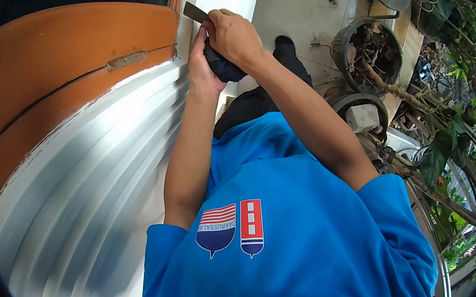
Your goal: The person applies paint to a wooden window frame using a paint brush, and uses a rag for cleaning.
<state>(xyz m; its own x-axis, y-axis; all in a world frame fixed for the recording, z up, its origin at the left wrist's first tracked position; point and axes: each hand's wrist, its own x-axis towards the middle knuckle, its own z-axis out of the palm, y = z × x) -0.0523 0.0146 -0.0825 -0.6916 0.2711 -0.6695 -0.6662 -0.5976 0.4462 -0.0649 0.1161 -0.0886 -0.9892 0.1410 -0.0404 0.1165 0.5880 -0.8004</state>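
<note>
Both my hands are together at the top middle of the view, close to the corner of the orange wooden frame. My left hand is cupped around a bunched black cloth, its fingers pointing up. Closed over the top is my right hand, pinching a flat, dark, straight-edged blade that sticks out to the upper left. The cloth lies between the two palms, and the lower end of the blade is hidden by the fingers.
The orange wooden frame has a rough pale patch along a dark seam. White stepped moulding runs below it. Plant pots, a pale block and leafy branches line the right side. A dark shoe stands on the tiled floor.
</note>
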